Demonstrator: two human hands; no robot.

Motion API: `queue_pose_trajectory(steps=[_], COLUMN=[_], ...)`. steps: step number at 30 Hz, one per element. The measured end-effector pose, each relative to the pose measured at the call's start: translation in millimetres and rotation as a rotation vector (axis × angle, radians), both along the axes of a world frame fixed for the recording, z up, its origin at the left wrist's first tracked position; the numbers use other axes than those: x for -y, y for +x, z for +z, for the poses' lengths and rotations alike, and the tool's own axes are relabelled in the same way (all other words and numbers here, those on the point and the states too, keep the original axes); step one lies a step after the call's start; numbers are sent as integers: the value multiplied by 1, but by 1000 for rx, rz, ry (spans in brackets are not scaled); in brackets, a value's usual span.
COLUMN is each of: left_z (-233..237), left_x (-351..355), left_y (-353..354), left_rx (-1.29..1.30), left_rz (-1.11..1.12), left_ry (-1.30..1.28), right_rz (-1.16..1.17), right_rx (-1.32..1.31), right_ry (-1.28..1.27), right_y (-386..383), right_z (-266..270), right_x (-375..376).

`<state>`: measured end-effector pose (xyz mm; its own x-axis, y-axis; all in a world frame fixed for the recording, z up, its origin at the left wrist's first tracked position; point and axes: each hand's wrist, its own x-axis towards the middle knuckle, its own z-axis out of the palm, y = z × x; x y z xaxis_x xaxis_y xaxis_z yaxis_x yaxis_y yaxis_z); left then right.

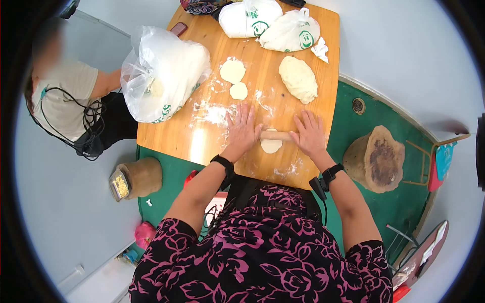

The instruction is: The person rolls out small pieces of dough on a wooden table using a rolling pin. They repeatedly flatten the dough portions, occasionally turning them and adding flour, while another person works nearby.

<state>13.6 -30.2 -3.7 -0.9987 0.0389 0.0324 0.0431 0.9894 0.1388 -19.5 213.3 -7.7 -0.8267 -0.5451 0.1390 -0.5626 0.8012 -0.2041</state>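
A short wooden rolling pin (276,135) lies across a small flattened dough piece (271,146) near the front edge of the wooden table. At the pin's left end, my left hand (243,129) rests with its fingers spread. My right hand (309,133) is at the other end, its fingers also stretched out. Two flat dough rounds, a larger one (232,71) and a smaller one (238,91), lie beyond my left hand. A big dough lump (298,79) sits beyond my right hand. White flour is scattered over the table (257,166).
A large plastic bag (166,76) stands at the table's left, beside a seated person (70,96). Two tied white bags (290,31) and a phone (178,29) are at the far side. Wooden stumps (380,159) stand on the green floor at both sides.
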Motion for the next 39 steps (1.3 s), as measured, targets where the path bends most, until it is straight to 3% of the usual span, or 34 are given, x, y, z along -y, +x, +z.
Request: queue_pose_trajectory(steps=[9,16,21,28,34,37,39], left_z=[4,-8,-4,-3,1,7,14], left_x=[-10,6,1,9,12,11,13], left_y=[52,-1,21,-28,10,17,12], left_rx=[170,88,156,-6,127,194,-57], left_rz=[39,98,59,16,-59,10,6], left_ry=[21,16,28,25,58,110,203], right_rz=[115,136,125,34,93,107,45], right_rx=[24,45,50,-23,29,21,28], right_ry=[-4,-7,0,-8,-12,-42,-112], right_y=[14,-11,13,0,36,37,33], right_z=[7,4,5,8,4,-2,-2], right_x=[-7,-4,-7,0,-6,-9,-10])
